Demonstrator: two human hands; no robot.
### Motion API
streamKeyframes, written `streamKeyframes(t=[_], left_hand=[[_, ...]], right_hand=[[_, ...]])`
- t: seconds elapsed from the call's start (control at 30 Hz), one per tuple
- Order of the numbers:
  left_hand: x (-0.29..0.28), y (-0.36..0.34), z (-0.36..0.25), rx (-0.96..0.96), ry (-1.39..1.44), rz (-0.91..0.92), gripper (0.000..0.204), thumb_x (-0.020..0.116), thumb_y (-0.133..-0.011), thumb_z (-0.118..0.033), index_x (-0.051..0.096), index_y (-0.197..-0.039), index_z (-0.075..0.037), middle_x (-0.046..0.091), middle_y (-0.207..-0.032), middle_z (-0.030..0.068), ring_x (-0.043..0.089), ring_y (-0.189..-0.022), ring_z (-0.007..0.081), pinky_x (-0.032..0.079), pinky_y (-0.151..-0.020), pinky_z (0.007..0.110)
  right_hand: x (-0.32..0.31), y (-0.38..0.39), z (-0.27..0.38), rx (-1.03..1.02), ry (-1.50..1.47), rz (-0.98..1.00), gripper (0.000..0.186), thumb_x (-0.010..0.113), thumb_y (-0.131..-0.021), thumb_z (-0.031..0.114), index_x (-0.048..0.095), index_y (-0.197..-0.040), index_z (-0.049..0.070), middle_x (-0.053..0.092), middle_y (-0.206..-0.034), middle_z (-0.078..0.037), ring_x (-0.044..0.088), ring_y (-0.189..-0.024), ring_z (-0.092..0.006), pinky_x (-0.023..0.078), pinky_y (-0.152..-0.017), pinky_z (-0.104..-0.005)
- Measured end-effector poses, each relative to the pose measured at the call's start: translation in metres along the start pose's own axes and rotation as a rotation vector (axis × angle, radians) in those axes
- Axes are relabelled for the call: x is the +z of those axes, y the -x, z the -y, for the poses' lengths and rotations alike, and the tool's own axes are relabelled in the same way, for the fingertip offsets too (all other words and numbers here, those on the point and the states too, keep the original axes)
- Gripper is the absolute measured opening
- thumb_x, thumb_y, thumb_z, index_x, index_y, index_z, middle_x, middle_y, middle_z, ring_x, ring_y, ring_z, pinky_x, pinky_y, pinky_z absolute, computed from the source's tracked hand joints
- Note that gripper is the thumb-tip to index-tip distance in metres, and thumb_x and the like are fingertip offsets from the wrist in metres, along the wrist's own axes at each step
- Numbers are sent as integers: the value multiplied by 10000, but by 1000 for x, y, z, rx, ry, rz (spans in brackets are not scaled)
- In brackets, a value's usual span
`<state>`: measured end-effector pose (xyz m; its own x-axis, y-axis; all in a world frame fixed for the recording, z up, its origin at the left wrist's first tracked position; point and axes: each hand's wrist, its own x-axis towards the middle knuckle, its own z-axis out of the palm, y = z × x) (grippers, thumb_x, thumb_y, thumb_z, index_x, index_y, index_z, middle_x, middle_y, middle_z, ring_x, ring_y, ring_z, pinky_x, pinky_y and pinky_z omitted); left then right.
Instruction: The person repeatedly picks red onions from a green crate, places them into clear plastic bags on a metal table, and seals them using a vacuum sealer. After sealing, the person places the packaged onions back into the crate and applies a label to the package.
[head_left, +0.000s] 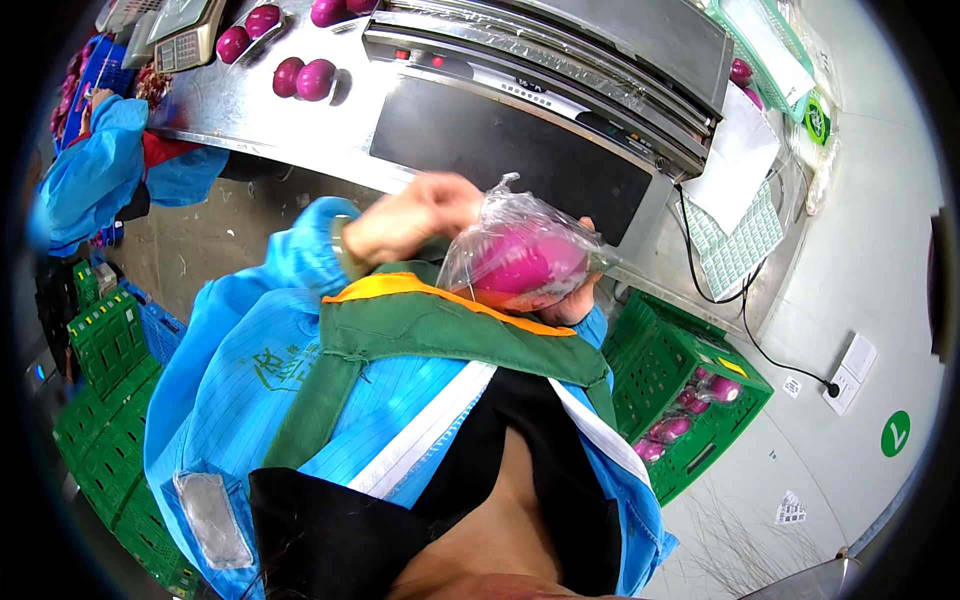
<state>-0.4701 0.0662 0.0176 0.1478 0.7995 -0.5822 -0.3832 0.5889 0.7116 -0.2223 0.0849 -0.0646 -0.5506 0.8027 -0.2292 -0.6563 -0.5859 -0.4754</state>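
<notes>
In front of my chest is a pack of red onions point(530, 265) in loose clear plastic film point(490, 222). My right hand point(575, 303) holds it from the right and underneath, mostly hidden behind the pack. My left hand point(415, 215), a little blurred, has its fingers curled closed at the film's upper left edge. Beyond the pack sits a film wrapping machine point(560, 85) with a dark flat plate point(500, 150) at its front. Two red onions point(303, 79) lie together on the metal table point(225, 105), left of the machine.
More red onions point(250, 32) and a scale point(186, 45) stand at the far left. A co-worker's blue sleeve point(105, 165) reaches in there. Green crates point(115, 400) are stacked at left; another green crate point(690, 400) at right holds wrapped onions. A black cable point(765, 345) runs to a wall socket.
</notes>
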Motion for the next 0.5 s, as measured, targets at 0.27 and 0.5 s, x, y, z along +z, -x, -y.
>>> streamKeyframes(t=[0.27, 0.5], left_hand=[[2, 6, -4, 199, -475, -46, 350, 613, -919, -134, 567, -1228, 25, 627, -1179, 98, 597, -1038, 159, 473, -926, 295], [39, 26, -38, 117, -180, 87, 637, 602, -924, -376, 408, -1364, 42, 530, -1296, 128, 505, -1194, 201, 386, -1033, 354]], right_hand=[[27, 0, 15, -108, -37, 123, 688, 566, -910, 474, 285, -1442, 140, 469, -1357, -173, 483, -1239, -346, 423, -1016, -522], [54, 7, 46, 55, 248, -183, 617, 488, -975, 364, 270, -1441, 23, 529, -1264, -130, 530, -1155, -247, 434, -978, -390]])
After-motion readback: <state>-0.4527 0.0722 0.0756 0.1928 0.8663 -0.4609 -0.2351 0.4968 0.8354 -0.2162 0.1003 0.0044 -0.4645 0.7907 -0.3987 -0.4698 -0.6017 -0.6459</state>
